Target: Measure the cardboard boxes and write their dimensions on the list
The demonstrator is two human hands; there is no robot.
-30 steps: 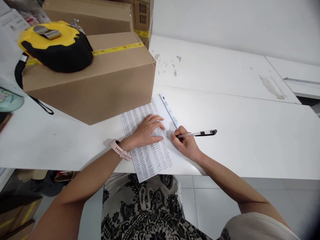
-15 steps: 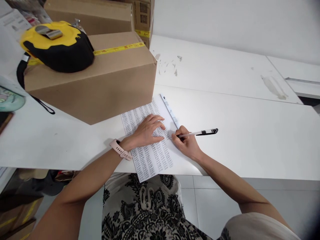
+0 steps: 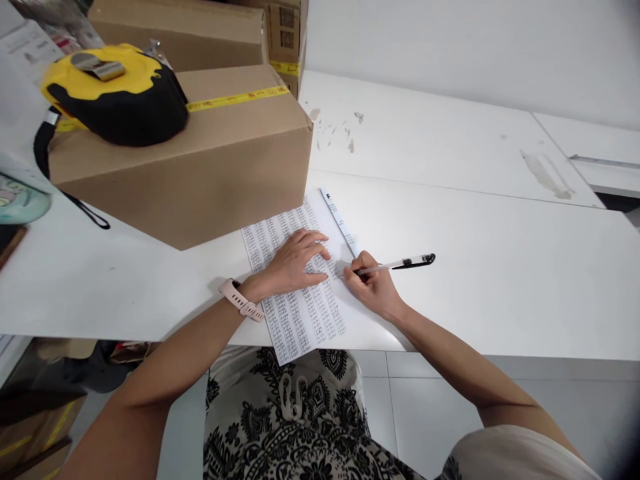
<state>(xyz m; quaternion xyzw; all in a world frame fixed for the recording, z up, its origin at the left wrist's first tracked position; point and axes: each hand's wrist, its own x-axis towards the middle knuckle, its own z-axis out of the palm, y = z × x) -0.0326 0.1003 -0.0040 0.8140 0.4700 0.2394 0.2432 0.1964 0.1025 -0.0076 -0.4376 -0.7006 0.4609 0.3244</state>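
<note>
A sheet of paper (image 3: 293,320) covered in columns of handwriting lies at a slant on the white table, its lower corner past the front edge. My left hand (image 3: 296,263) rests on the sheet with fingers spread; a pink wristband (image 3: 241,300) is on that wrist. In my right hand (image 3: 373,285) is a pen (image 3: 413,262) with a clear barrel and black cap on its end. The pen tip is hidden by my fingers, close to the written columns. A pale blue printed strip (image 3: 339,220) runs along the paper's upper right side.
A cardboard box (image 3: 200,180) with yellow tape stands just beyond the paper. On it sits a yellow and black tape measure (image 3: 125,100) with a dangling strap. More boxes (image 3: 185,30) are behind. The white table (image 3: 500,267) extends right, to a wall at the back.
My right hand and the pen's capped end have shifted very slightly. The left hand and paper stay in place.
</note>
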